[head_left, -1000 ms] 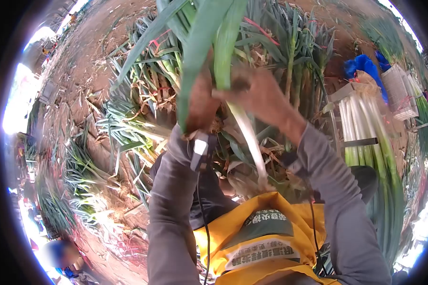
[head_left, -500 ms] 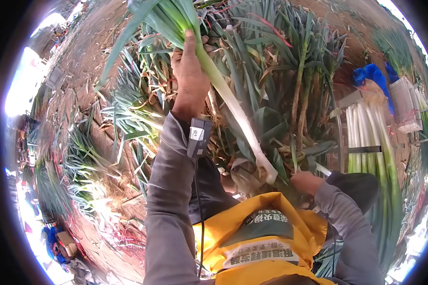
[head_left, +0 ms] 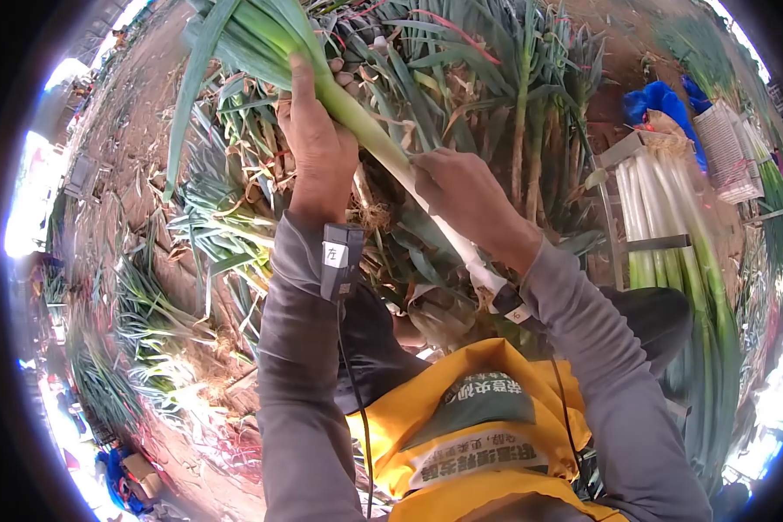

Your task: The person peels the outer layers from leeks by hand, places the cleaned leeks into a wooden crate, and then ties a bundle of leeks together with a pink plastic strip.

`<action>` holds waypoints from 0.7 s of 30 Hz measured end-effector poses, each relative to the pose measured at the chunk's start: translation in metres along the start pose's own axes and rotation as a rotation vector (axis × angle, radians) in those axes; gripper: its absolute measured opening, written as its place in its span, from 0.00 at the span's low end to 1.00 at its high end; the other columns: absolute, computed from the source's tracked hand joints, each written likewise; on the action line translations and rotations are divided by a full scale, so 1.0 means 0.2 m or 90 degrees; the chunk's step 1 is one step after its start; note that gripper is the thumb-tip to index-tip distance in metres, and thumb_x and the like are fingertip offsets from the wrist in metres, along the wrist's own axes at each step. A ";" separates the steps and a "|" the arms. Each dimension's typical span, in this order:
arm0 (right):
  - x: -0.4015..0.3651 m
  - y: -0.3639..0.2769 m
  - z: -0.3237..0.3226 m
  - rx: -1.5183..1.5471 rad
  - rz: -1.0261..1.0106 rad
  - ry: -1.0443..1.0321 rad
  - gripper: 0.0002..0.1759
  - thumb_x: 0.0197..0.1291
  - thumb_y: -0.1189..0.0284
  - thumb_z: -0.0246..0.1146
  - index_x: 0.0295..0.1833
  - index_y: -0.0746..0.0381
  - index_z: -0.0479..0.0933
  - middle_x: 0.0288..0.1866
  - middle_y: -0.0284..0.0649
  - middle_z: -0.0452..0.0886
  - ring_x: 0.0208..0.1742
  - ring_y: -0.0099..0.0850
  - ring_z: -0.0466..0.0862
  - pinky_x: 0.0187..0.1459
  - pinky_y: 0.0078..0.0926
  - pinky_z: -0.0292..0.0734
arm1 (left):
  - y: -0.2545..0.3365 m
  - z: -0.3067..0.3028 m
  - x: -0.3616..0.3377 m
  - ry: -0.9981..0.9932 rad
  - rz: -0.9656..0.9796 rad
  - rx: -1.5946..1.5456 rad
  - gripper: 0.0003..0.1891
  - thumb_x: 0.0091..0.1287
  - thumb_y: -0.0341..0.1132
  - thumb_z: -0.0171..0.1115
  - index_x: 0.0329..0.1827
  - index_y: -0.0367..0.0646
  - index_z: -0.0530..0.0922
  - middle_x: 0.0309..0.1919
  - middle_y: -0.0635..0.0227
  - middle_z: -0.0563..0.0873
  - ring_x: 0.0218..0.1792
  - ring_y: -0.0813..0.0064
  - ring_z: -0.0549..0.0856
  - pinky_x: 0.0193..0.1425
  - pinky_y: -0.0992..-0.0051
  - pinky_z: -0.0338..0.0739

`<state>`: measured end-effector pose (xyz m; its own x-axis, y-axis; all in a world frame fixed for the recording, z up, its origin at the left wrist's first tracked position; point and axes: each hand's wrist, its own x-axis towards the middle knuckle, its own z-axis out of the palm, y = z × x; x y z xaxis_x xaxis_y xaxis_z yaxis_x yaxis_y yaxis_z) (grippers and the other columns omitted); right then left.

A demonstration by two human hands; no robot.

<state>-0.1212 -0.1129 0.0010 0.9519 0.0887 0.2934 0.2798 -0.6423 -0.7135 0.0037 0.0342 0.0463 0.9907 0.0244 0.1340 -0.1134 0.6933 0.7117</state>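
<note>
A long green onion (head_left: 372,137), thick as a leek, lies slantwise before me, leaves at upper left and white root end pointing down toward my apron. My left hand (head_left: 315,143) is wrapped round it just below the leaves, with the thumb stretched along the stalk. Partway down the stalk, the curled fingers of my right hand (head_left: 470,196) close on its side; the fingertips are partly hidden. Below the right wrist, the white end (head_left: 485,277) shows. Behind both hands is a dense heap of green onions (head_left: 518,113) with dry, brownish outer leaves.
To the right, a metal rack (head_left: 613,157) holds cleaned green onions (head_left: 657,196), with blue plastic (head_left: 661,103) behind it. More green onions (head_left: 152,304) lie on the dirt ground at left. My yellow apron (head_left: 474,418) spreads across my lap.
My right hand has risen from low near my knee to the middle of the stalk and closed there. My left hand still grips the green onion, slightly farther left in view.
</note>
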 end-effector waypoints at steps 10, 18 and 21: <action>0.06 0.04 -0.08 0.014 0.212 -0.125 0.16 0.65 0.62 0.63 0.47 0.65 0.84 0.33 0.49 0.86 0.32 0.36 0.86 0.39 0.41 0.78 | 0.00 -0.04 -0.04 0.028 -0.130 0.049 0.30 0.68 0.59 0.66 0.59 0.44 0.76 0.38 0.65 0.84 0.35 0.69 0.85 0.38 0.68 0.84; 0.05 0.06 -0.01 0.268 0.240 0.054 0.12 0.74 0.67 0.60 0.45 0.64 0.83 0.25 0.23 0.73 0.25 0.13 0.69 0.26 0.17 0.61 | 0.05 0.02 -0.03 -0.048 -0.099 -0.146 0.22 0.75 0.56 0.62 0.51 0.44 0.81 0.38 0.72 0.85 0.34 0.82 0.81 0.37 0.78 0.78; 0.06 0.02 0.02 0.353 0.277 -0.005 0.13 0.75 0.66 0.59 0.42 0.63 0.83 0.24 0.22 0.72 0.23 0.12 0.67 0.25 0.17 0.58 | 0.10 0.00 0.00 -0.104 -0.118 -0.101 0.24 0.75 0.59 0.61 0.50 0.45 0.81 0.37 0.72 0.84 0.34 0.81 0.81 0.38 0.77 0.78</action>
<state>-0.1077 -0.1105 -0.0010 0.9922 -0.0818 -0.0945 -0.1052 -0.1386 -0.9847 0.0015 0.0481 0.0610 0.9667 -0.2207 0.1297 0.0949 0.7793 0.6195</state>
